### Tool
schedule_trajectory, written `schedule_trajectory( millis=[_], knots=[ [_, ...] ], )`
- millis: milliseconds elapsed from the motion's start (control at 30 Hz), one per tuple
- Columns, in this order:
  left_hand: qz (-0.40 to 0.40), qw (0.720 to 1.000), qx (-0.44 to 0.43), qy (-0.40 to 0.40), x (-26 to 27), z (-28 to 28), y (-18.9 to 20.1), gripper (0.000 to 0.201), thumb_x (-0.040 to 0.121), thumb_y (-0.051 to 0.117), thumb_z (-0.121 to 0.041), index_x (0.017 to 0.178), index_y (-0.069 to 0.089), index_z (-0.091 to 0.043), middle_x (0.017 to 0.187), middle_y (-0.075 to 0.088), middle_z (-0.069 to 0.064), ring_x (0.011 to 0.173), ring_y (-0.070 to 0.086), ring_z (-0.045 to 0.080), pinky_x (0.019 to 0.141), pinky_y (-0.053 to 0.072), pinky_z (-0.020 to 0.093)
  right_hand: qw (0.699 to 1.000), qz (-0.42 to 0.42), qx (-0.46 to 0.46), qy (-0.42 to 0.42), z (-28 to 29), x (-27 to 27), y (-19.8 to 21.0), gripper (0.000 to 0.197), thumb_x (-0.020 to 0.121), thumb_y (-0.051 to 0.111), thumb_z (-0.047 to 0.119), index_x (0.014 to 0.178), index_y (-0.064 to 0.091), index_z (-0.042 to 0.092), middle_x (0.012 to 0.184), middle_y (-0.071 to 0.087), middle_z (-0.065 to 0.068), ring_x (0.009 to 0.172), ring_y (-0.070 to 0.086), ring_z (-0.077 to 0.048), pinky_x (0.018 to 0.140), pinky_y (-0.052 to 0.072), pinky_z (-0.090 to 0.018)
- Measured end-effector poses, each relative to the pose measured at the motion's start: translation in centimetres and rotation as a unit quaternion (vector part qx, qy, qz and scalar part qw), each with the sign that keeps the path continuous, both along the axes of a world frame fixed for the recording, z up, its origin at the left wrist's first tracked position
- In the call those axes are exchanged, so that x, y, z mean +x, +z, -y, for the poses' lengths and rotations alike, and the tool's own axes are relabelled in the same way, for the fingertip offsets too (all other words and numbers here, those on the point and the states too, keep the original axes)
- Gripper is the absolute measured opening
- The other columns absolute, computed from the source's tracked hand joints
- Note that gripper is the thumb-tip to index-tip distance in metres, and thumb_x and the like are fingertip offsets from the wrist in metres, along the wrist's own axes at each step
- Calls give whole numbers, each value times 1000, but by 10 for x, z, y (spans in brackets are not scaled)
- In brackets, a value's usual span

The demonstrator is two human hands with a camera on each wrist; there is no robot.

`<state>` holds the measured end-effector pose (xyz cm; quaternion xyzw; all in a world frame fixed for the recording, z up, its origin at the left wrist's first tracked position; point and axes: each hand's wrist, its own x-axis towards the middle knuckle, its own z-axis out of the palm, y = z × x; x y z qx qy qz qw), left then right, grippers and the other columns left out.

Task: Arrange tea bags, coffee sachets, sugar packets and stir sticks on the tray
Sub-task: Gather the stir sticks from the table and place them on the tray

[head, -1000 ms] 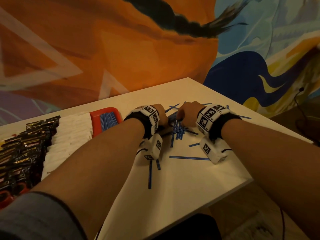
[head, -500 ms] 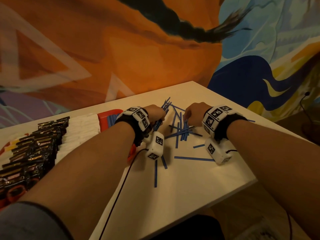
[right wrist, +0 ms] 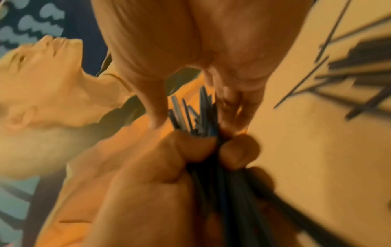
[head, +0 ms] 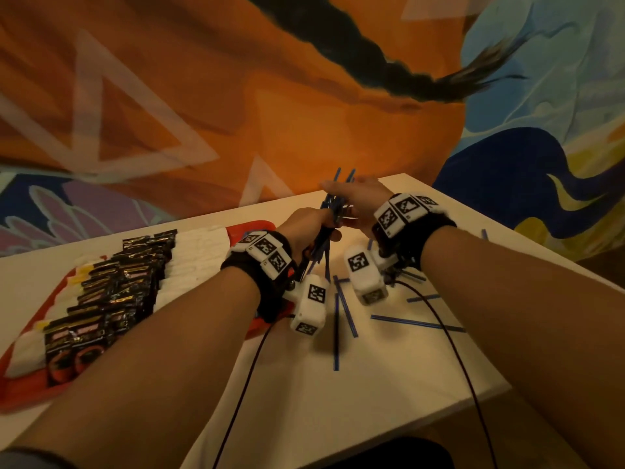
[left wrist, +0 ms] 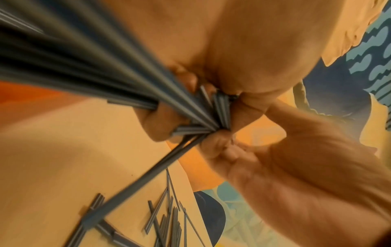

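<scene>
A wall painted in orange and blue is rising behind a white rectangular table (head: 389,384). At about nine o'clock on the table a flat red plastic tray (head: 23,394) is lying, carrying rows of glossy black coffee sachets (head: 111,299) and, just beside them toward twelve o'clock, a row of white paper sugar packets (head: 196,255). Above the table's middle the left hand (head: 306,228) is curling its fingers tightly round a bundle of thin blue plastic stir sticks (head: 333,211), whose tips are fanning out toward twelve o'clock. The right hand (head: 360,201) is meeting the bundle at its upper end; in the right wrist view its thumb and fingertips (right wrist: 156,120) are closing on the stick ends from both sides. Loose blue stir sticks (head: 345,309) are lying scattered on the bare table at about three o'clock from the tray, beneath the white marker-covered wrist units (head: 309,302). Two thin black cables (head: 243,394) are trailing across the table toward six o'clock.
</scene>
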<state>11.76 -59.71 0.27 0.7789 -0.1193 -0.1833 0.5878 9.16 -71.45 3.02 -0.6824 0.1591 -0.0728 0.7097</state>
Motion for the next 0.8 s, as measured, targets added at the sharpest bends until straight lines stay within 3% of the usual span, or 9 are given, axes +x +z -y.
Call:
schedule_trajectory(
  millis=[67, 100, 267, 333, 400, 467, 567, 700, 800],
  knots=[
    [-5, 1000, -16, -7, -2, -5, 1, 18, 96, 45, -11, 83, 57, -9, 58, 61, 2, 46, 36, 19, 48, 27, 27, 999, 19, 36, -13, -10, 9, 1, 98, 66, 90, 17, 142, 29, 29, 129, 53, -18, 109, 61, -39, 85, 55, -57],
    [-14, 1000, -27, -7, -2, -8, 2, 17, 96, 44, -10, 84, 56, -9, 60, 60, 3, 42, 36, 17, 44, 26, 23, 999, 26, 29, -10, -15, 13, 2, 95, 68, 86, 8, 137, 27, 33, 127, 55, -21, 105, 63, -39, 83, 56, -59],
    [-54, 995, -85, -14, -1, -21, 4, 11, 95, 39, -10, 92, 49, -9, 60, 53, 4, 37, 31, 16, 40, 24, 21, 997, 59, -52, 13, -32, 19, 11, 58, 90, 57, -10, 126, 25, 23, 88, 60, -14, 79, 61, -29, 77, 56, -48],
    [-54, 992, -112, -15, 1, -24, 2, 6, 88, 42, -12, 90, 48, -11, 61, 52, 3, 42, 32, 16, 43, 25, 23, 995, 72, -70, 10, -37, 21, 14, 54, 92, 54, -11, 123, 25, 21, 85, 57, -10, 71, 60, -22, 69, 55, -39],
    [-41, 992, -116, -14, 1, -27, 4, 9, 78, 50, -18, 86, 50, -14, 62, 53, 1, 48, 36, 16, 49, 25, 26, 993, 80, -91, 13, -44, 21, 19, 55, 92, 52, -12, 129, 25, 18, 86, 56, -7, 72, 60, -20, 75, 55, -40],
    [-7, 996, -90, -10, 1, -27, 7, 5, 81, 53, -15, 78, 50, -13, 59, 49, -1, 48, 37, 16, 51, 27, 27, 991, 86, -98, 14, -50, 22, 23, 58, 91, 51, -14, 134, 25, 16, 88, 56, -8, 76, 60, -22, 81, 56, -41],
    [42, 998, -44, 0, 3, -28, 10, 20, 90, 52, -5, 72, 47, -13, 53, 44, -2, 50, 36, 18, 54, 29, 30, 994, 99, -43, 4, -59, 20, 30, 53, 92, 41, -18, 131, 27, 15, 90, 53, -12, 69, 55, -22, 64, 50, -34],
    [133, 988, 81, -2, 7, -31, 11, 21, 96, 58, -22, 79, 56, -10, 72, 56, 9, 67, 50, 25, 65, 39, 36, 995, 104, 1, 1, -63, 14, 35, 57, 85, 34, -24, 127, 33, 14, 85, 51, -15, 65, 54, -23, 57, 45, -34],
    [165, 980, 111, 11, 7, -34, 12, 29, 97, 56, -25, 71, 54, -12, 65, 52, 5, 61, 48, 23, 63, 36, 33, 994, 102, 23, 5, -66, 9, 39, 59, 82, 29, -23, 126, 37, 15, 80, 52, -14, 65, 53, -23, 61, 45, -35]
  ],
)
